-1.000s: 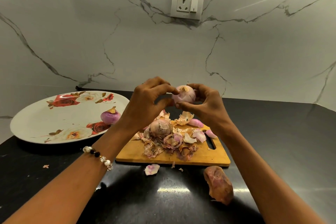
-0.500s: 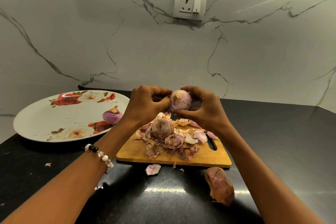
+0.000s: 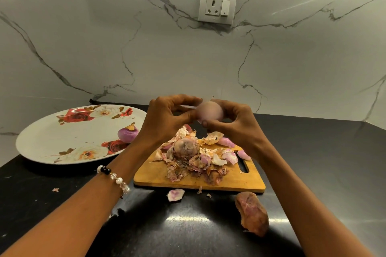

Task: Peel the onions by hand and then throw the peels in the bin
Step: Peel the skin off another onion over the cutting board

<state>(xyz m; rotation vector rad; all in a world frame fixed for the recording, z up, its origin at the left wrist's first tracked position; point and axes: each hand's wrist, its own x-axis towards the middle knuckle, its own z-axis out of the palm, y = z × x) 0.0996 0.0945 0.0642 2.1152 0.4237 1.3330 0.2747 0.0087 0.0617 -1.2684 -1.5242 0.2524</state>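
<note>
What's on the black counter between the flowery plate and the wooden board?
In the head view, the left forearm with its bead bracelet crosses that gap between plate and board.

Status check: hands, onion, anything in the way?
Both hands, left and right, gripping the onion above the board. Peels heaped there. Nothing blocking.

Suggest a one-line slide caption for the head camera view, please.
Both hands, left and right, peel an onion above a cutting board heaped with peels.
</note>
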